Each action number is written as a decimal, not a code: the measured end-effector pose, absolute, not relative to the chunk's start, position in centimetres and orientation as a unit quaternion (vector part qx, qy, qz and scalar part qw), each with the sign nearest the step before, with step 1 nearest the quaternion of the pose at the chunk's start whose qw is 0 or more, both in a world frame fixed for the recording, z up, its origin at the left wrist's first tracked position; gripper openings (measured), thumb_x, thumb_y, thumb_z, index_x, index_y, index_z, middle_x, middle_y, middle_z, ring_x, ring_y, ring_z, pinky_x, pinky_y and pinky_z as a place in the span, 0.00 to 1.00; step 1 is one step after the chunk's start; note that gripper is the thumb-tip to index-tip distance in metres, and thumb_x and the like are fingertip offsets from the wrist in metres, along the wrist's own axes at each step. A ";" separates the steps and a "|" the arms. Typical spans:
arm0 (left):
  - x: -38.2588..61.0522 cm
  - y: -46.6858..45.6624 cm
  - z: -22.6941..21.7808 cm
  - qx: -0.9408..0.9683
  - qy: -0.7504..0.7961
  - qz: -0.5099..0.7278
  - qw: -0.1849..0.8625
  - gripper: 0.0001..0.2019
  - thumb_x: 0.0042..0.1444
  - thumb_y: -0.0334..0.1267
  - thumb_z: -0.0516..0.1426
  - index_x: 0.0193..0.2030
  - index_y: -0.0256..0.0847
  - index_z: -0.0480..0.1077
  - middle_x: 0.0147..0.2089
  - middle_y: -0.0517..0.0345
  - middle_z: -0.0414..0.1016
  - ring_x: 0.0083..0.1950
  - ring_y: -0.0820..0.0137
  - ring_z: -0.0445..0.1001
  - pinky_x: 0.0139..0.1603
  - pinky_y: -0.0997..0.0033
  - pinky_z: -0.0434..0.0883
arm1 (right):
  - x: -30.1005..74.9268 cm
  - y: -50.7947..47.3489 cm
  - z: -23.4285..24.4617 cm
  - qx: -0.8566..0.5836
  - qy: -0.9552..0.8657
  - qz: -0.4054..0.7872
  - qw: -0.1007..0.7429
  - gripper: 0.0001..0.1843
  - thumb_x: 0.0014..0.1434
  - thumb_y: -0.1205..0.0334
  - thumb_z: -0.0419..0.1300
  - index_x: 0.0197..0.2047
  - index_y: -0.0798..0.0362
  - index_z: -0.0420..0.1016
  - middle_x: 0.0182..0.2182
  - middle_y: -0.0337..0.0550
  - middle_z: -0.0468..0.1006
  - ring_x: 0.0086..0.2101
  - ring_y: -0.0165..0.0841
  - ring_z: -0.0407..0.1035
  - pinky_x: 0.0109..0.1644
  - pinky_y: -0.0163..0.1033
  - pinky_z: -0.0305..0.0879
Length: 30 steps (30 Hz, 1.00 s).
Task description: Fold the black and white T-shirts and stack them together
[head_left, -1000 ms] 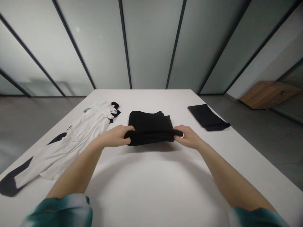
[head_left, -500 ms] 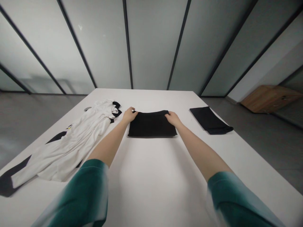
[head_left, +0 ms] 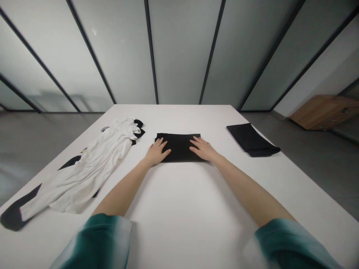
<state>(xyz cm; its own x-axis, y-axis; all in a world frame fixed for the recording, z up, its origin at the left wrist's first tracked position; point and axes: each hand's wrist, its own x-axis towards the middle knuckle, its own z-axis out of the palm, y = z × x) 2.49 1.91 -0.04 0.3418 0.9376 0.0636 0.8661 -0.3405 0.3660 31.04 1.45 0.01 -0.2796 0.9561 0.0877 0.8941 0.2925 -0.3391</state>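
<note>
A folded black cloth garment (head_left: 179, 147) lies flat in the middle of the white table (head_left: 179, 198). My left hand (head_left: 157, 151) rests palm down on its left end, fingers spread. My right hand (head_left: 203, 148) lies the same way on its right end. Neither hand grips the cloth. To my left lies a white garment with black sleeves and collar (head_left: 92, 168), spread out and rumpled. To my right lies a second folded black cloth (head_left: 251, 140), apart from my right hand.
The table's far edge and side edges show, with a grey floor beyond them. Frosted glass panels with dark frames stand behind the table. A low wooden cabinet (head_left: 322, 112) stands at the far right on the floor.
Both hands have slid from the cloth's far edge toward its near side and now lie flat. The black cloth looks flatter and neater.
</note>
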 end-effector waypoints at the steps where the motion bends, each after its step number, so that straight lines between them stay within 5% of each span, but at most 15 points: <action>1: 2.3 2.0 -0.3 0.807 0.549 0.164 0.141 0.31 0.64 0.55 0.48 0.68 0.41 0.61 0.75 0.47 0.49 0.76 0.56 0.46 0.72 0.49 0.51 | 31.2 1.4 -0.4 -0.579 -0.787 0.128 0.171 0.31 0.65 0.43 0.49 0.65 0.48 0.68 0.70 0.49 0.56 0.68 0.47 0.50 0.69 0.56 0.49; 6: 1.2 2.7 -1.0 0.749 0.542 0.348 0.156 0.22 0.63 0.46 0.49 0.58 0.38 0.69 0.66 0.43 0.67 0.67 0.60 0.63 0.68 0.55 0.60 | 32.1 1.5 -1.7 -0.561 -0.696 0.142 0.426 0.24 0.64 0.51 0.51 0.57 0.51 0.73 0.62 0.54 0.68 0.62 0.41 0.61 0.66 0.51 0.55; 10: 0.4 3.4 -0.9 0.654 0.612 0.410 0.172 0.15 0.60 0.45 0.50 0.47 0.40 0.71 0.51 0.46 0.76 0.55 0.60 0.72 0.58 0.58 0.68 | 33.2 1.6 -1.7 -0.623 -0.589 0.137 0.495 0.20 0.60 0.51 0.52 0.46 0.54 0.77 0.47 0.55 0.78 0.48 0.43 0.71 0.56 0.50 0.64; 16: 0.0 4.0 -0.7 0.587 0.647 0.426 0.235 0.13 0.58 0.47 0.50 0.34 0.42 0.69 0.36 0.55 0.76 0.43 0.62 0.74 0.48 0.63 0.68 | 33.4 1.6 -1.4 -0.686 -0.587 0.152 0.401 0.24 0.63 0.45 0.49 0.38 0.53 0.80 0.40 0.51 0.81 0.46 0.44 0.72 0.54 0.47 0.63; 22: 0.2 3.8 -0.7 0.591 0.639 0.433 0.233 0.12 0.57 0.47 0.51 0.32 0.42 0.69 0.36 0.55 0.76 0.42 0.63 0.73 0.46 0.65 0.68 | 32.6 1.3 -1.2 -0.733 -0.624 0.089 0.255 0.32 0.63 0.37 0.49 0.44 0.56 0.82 0.45 0.61 0.77 0.50 0.53 0.68 0.55 0.55 0.61; 30: 0.3 3.5 -0.5 0.607 0.631 0.418 0.241 0.12 0.57 0.47 0.51 0.33 0.42 0.69 0.36 0.56 0.76 0.41 0.64 0.73 0.46 0.64 0.68 | 31.9 0.5 -0.7 -0.720 -0.657 0.092 0.205 0.30 0.55 0.39 0.60 0.48 0.56 0.78 0.49 0.61 0.75 0.52 0.55 0.66 0.56 0.55 0.61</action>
<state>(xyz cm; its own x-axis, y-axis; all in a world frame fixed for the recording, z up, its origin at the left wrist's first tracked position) 0.29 3.54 -0.53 -0.1463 0.9683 0.2023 0.5648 -0.0861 0.8207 31.89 0.45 -0.68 0.1198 0.9832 0.1379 0.9078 -0.0523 -0.4161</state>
